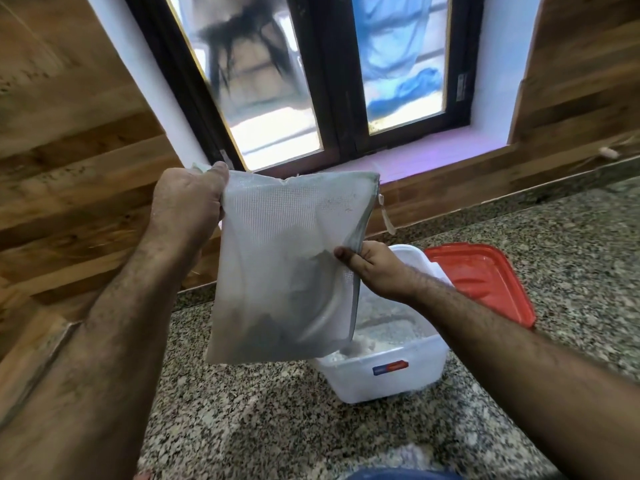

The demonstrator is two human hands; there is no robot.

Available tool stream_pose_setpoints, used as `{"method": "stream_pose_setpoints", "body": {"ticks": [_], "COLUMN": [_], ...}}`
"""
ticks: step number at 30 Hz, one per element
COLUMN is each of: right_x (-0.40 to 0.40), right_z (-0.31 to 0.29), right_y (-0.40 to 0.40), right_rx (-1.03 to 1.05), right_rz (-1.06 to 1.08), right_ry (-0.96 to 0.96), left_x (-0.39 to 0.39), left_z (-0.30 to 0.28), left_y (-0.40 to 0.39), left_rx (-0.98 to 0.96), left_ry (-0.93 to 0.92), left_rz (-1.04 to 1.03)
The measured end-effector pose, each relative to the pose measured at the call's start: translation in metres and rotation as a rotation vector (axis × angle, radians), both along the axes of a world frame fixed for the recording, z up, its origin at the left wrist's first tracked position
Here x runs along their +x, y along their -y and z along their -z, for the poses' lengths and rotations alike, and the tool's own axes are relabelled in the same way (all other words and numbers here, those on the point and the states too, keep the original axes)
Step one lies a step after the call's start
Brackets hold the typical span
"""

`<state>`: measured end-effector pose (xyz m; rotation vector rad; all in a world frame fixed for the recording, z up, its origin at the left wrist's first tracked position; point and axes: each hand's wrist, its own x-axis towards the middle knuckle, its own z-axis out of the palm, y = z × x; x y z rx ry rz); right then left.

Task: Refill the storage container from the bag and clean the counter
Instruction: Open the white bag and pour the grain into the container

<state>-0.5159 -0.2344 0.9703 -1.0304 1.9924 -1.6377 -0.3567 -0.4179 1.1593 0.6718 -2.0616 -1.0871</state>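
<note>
A translucent white woven bag hangs upended above the counter. My left hand grips its raised upper left corner. My right hand pinches its right edge lower down. White grains spill from the bag's lower right corner into a clear plastic storage container that stands on the counter beneath. The container holds a layer of white grains and has a blue and red label on its front wall. The bag hides the container's left part.
The container's red lid lies on the speckled granite counter just behind and to the right. A wood-pattern tiled wall rises at left and behind. A dark-framed window sits above the counter's back edge.
</note>
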Motion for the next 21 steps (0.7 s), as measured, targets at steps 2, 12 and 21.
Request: {"method": "stream_pose_setpoints", "body": {"ticks": [2, 12, 21], "right_x": [-0.001, -0.001, 0.007], "right_z": [0.001, 0.002, -0.017], "right_y": [-0.001, -0.018, -0.045], "right_rx": [0.01, 0.084, 0.428], "right_rz": [-0.005, -0.006, 0.161], "right_ry": [0.001, 0.064, -0.086], "left_x": [-0.002, -0.014, -0.031], "left_z": [0.0, -0.004, -0.009], "left_y": [-0.002, -0.005, -0.02], "left_rx": [-0.004, -0.154, -0.327], "left_ry": [0.007, 0.102, 0.195], "left_rz": [0.004, 0.054, 0.053]}}
